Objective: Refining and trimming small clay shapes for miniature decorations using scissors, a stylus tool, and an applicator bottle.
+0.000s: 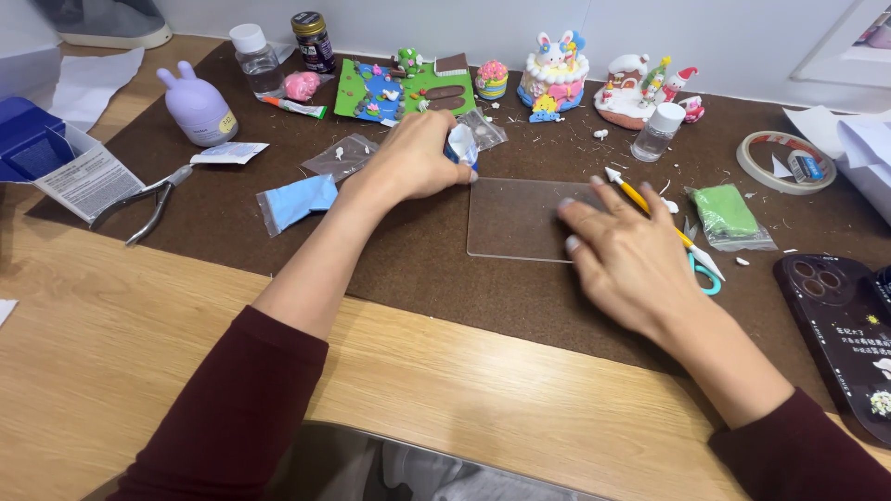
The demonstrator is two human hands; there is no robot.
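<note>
**Both hands at the clear sheet**

My left hand (413, 160) is closed around a small blue-and-white tube (460, 147), its tip touching the far left corner of the clear plastic sheet (520, 218). That sheet lies flat near the middle of the brown mat (418, 269). My right hand (631, 255) is spread open, holding nothing, fingertips (568, 204) pressing the sheet's right edge. A yellow-handled tool (650, 209) lies just beside that hand.
</note>
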